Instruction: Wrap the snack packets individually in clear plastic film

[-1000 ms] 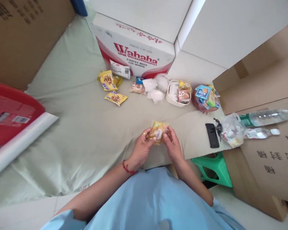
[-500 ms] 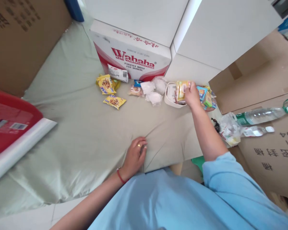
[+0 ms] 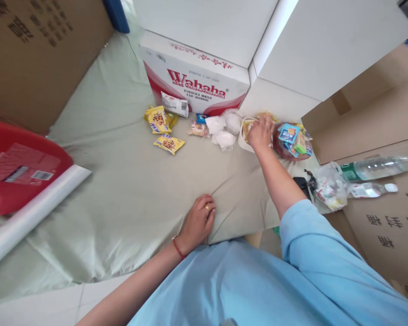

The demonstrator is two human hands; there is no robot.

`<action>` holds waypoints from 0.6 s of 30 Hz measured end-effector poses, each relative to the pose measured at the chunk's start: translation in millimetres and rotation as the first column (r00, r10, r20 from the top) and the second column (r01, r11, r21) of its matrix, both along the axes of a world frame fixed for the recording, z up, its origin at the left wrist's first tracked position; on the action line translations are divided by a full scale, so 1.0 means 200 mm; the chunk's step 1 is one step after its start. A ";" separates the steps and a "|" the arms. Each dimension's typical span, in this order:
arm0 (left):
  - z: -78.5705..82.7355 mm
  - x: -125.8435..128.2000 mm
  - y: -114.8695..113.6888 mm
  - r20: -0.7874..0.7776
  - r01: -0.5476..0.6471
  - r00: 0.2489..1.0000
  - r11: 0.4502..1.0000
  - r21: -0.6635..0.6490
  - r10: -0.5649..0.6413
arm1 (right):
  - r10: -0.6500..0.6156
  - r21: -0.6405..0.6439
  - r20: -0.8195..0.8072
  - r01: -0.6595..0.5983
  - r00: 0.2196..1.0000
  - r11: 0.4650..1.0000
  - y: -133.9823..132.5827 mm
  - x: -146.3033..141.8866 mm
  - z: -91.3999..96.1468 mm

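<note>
The yellow packet [image 3: 247, 127], judged light, crushable and best pinched edgewise, was partly covered in the white basket [image 3: 246, 145] by the right hand [image 3: 261, 132], its grip indiscernible, the left hand's [image 3: 200, 219] fingers being relaxed.

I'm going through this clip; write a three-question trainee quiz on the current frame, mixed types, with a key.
1. Which container is the right hand at?
2. True or false: the left hand rests on the cloth.
3. How many plastic bottles lie at the far right? A) one B) two C) four

Key:
1. The white basket
2. True
3. B
</note>
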State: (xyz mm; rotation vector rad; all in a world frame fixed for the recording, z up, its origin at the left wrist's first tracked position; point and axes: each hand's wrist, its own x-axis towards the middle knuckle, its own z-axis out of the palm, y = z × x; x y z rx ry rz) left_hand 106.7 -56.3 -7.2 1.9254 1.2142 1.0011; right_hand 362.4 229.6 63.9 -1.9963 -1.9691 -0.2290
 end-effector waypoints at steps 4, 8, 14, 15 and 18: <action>0.00 0.00 0.00 0.029 0.048 0.998 0.999 -0.011 -0.048 | -0.029 -0.066 -0.007 0.029 1.000 0.997 0.02 -0.03 -0.05; 0.01 -0.01 0.01 0.048 0.070 0.997 0.997 -0.024 -0.068 | 0.023 -0.105 0.010 -0.021 1.000 0.994 0.10 0.03 0.00; 0.02 -0.01 0.01 0.050 0.084 0.995 0.996 -0.028 -0.082 | -0.032 0.021 0.045 0.031 0.998 0.999 0.28 0.46 0.25; 0.02 -0.01 0.01 0.051 0.082 0.995 0.996 -0.028 -0.080 | -0.020 -0.023 0.068 0.022 0.997 0.999 0.30 0.53 0.27; 0.01 -0.01 0.01 0.053 0.078 0.996 0.997 -0.018 -0.077 | 0.055 -0.174 0.083 -0.040 0.995 0.984 0.35 0.67 0.28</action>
